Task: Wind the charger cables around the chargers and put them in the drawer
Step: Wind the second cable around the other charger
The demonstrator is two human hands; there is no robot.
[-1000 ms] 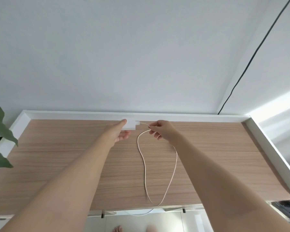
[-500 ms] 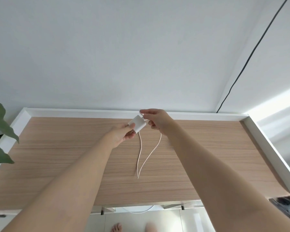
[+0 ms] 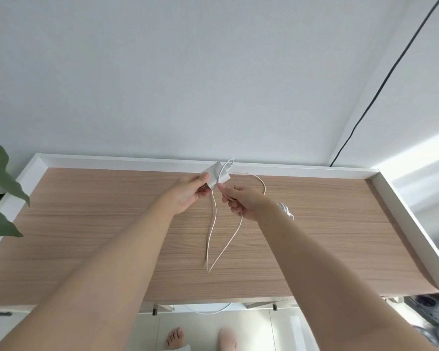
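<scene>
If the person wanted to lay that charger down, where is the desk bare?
The wooden desk top is bare left of the left hand, and between the right hand and the white raised rim. The white cable's loop crowds the middle.

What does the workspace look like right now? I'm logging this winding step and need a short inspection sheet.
Surface: wooden tabletop with a raised white rim.
Job's things: white charger held above the table's far edge; no drawer seen.
Clutter: a small white object partly hidden behind the right wrist, kind unclear.
Grips: left hand holds the charger; right hand pinches the cable beside it.
Cables: pale charger cable crosses the charger once, the rest hanging in a long loop; black wall cable.
Surroundings: white wall, plant leaves at left, bare feet below.
</scene>
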